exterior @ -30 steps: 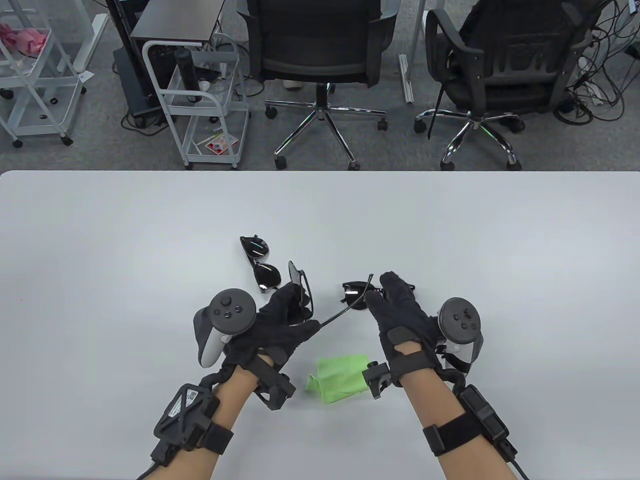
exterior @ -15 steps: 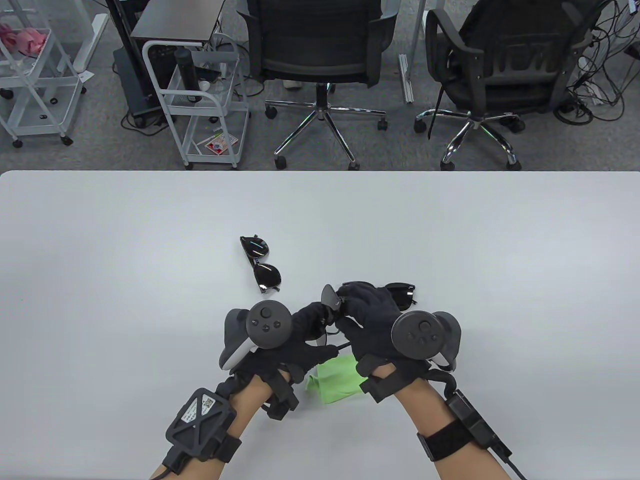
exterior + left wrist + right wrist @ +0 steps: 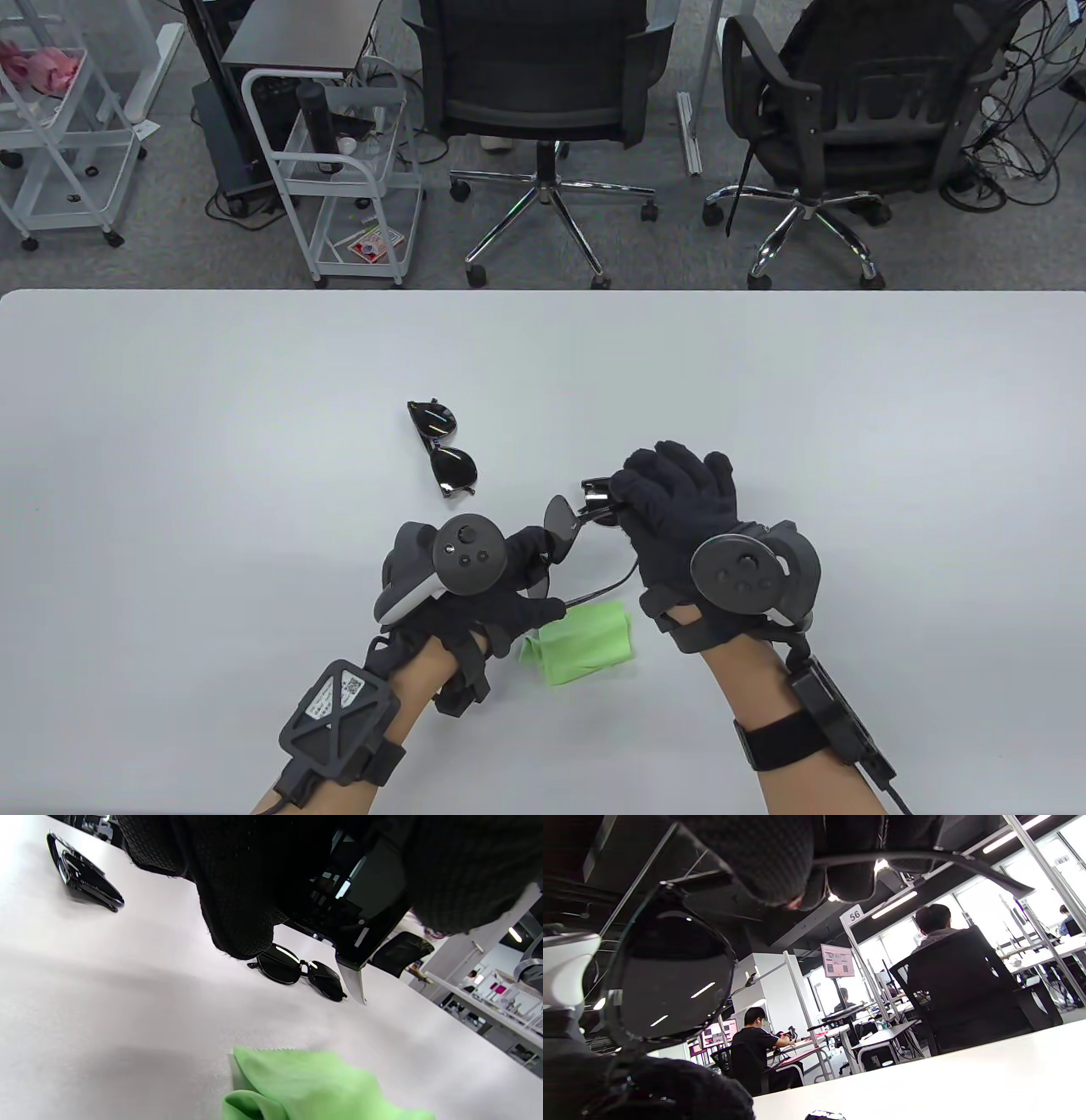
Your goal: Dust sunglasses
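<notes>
I hold one pair of black sunglasses just above the table between both hands. My left hand grips its near lens and one temple arm. My right hand pinches the frame's other end; in the right wrist view its fingertips curl on a temple arm beside the dark lens. A green cloth lies crumpled on the table under the hands, untouched. A folded pair lies to the left. A third pair rests on the table, mostly hidden under my right hand in the table view.
The white table stretches wide on both sides and toward its far edge. Beyond that edge stand two black office chairs and white wire carts on the floor.
My left hand carried the sunglasses rightward to meet the right hand. The right hand took hold near the lens, then drew right and away from me, spreading the pair between the hands.
</notes>
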Motion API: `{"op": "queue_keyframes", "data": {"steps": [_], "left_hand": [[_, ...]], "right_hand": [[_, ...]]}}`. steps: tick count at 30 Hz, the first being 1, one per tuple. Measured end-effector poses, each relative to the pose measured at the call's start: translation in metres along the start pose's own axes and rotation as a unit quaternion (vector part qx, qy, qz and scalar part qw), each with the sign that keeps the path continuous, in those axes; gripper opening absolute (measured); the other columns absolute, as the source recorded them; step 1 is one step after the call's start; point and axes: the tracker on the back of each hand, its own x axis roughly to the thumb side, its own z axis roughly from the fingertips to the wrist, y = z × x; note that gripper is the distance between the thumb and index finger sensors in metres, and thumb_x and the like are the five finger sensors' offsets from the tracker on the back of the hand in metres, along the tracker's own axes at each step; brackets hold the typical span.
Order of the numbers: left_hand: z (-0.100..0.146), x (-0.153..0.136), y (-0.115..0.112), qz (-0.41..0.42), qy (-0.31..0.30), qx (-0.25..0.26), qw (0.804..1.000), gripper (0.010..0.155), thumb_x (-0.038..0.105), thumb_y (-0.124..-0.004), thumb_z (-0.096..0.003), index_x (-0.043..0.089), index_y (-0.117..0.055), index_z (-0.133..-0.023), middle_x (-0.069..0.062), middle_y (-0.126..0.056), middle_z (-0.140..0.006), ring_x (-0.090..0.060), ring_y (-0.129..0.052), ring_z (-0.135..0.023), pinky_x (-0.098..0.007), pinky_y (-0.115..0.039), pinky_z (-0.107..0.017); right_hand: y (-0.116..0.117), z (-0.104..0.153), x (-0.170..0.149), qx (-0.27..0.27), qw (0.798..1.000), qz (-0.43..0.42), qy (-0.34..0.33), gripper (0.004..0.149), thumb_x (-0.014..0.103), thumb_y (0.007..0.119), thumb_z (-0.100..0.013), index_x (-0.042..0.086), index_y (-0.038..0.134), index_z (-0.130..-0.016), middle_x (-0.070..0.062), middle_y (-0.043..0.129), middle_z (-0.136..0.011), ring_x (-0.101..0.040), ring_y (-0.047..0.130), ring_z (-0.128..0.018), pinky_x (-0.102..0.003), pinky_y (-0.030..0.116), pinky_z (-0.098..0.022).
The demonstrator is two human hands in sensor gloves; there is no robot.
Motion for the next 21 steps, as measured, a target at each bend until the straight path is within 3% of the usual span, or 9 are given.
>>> {"op": "queue_keyframes", "data": {"steps": [2, 5, 7, 12, 13, 15, 21], "left_hand": [[-0.001, -0.005, 0.000, 0.047, 0.007, -0.008, 0.999, 0.088, 0.071, -0.086, -0.0270, 0.027, -0.064, -0.100, 0.004, -0.087, -0.094, -0.012, -0.110, -0.075, -0.044, -0.072, -0.071], [-0.001, -0.016, 0.000, 0.153, 0.025, -0.014, 0.988, 0.088, 0.072, -0.084, -0.0284, 0.026, -0.062, -0.100, 0.003, -0.086, -0.093, -0.012, -0.110, -0.075, -0.044, -0.073, -0.071], [0.000, -0.024, 0.000, 0.216, 0.038, -0.009, 0.976, 0.089, 0.075, -0.080, -0.0296, 0.025, -0.061, -0.100, 0.003, -0.086, -0.093, -0.012, -0.110, -0.074, -0.043, -0.073, -0.070], [0.003, -0.038, -0.003, 0.358, 0.064, -0.012, 0.932, 0.089, 0.078, -0.075, -0.0320, 0.023, -0.058, -0.100, 0.003, -0.087, -0.092, -0.013, -0.111, -0.073, -0.043, -0.073, -0.070], [0.003, -0.040, -0.003, 0.365, 0.067, -0.014, 0.929, 0.089, 0.078, -0.074, -0.0323, 0.023, -0.058, -0.100, 0.003, -0.087, -0.092, -0.013, -0.111, -0.073, -0.043, -0.074, -0.070], [0.004, -0.041, -0.006, 0.377, 0.076, -0.015, 0.923, 0.088, 0.078, -0.074, -0.0326, 0.023, -0.059, -0.100, 0.003, -0.088, -0.091, -0.014, -0.111, -0.072, -0.043, -0.074, -0.070], [0.002, -0.040, -0.015, 0.409, 0.079, -0.039, 0.908, 0.089, 0.078, -0.072, -0.0337, 0.021, -0.057, -0.100, 0.002, -0.087, -0.091, -0.014, -0.111, -0.073, -0.042, -0.074, -0.070]], "right_hand": [[-0.003, 0.000, 0.007, -0.010, 1.000, 0.012, -0.023, 0.061, 0.029, 0.088, -0.045, 0.010, 0.070, -0.100, -0.019, 0.066, -0.107, -0.051, 0.061, -0.097, -0.076, 0.041, -0.062], [-0.010, 0.003, 0.028, -0.050, 0.989, 0.047, -0.131, 0.063, 0.036, 0.087, -0.046, 0.011, 0.069, -0.100, -0.020, 0.060, -0.109, -0.051, 0.057, -0.098, -0.075, 0.038, -0.061], [-0.009, 0.005, 0.040, -0.049, 0.979, 0.076, -0.180, 0.055, 0.040, 0.087, -0.046, 0.013, 0.080, -0.092, -0.018, 0.067, -0.106, -0.050, 0.061, -0.097, -0.075, 0.039, -0.061], [0.022, 0.012, 0.064, 0.038, 0.948, 0.165, -0.268, 0.048, 0.050, 0.085, -0.044, 0.016, 0.095, -0.075, -0.010, 0.092, -0.091, -0.041, 0.084, -0.088, -0.075, 0.048, -0.063], [0.027, 0.012, 0.065, 0.051, 0.944, 0.175, -0.274, 0.047, 0.052, 0.084, -0.044, 0.017, 0.097, -0.073, -0.009, 0.095, -0.087, -0.039, 0.088, -0.085, -0.074, 0.049, -0.063], [0.039, 0.014, 0.067, 0.076, 0.941, 0.185, -0.272, 0.051, 0.052, 0.084, -0.043, 0.016, 0.093, -0.078, -0.010, 0.093, -0.089, -0.040, 0.087, -0.086, -0.074, 0.049, -0.063], [0.046, 0.012, 0.067, 0.080, 0.949, 0.176, -0.250, 0.044, 0.045, 0.086, -0.044, 0.014, 0.095, -0.075, -0.010, 0.096, -0.085, -0.039, 0.092, -0.081, -0.073, 0.053, -0.062]]}}
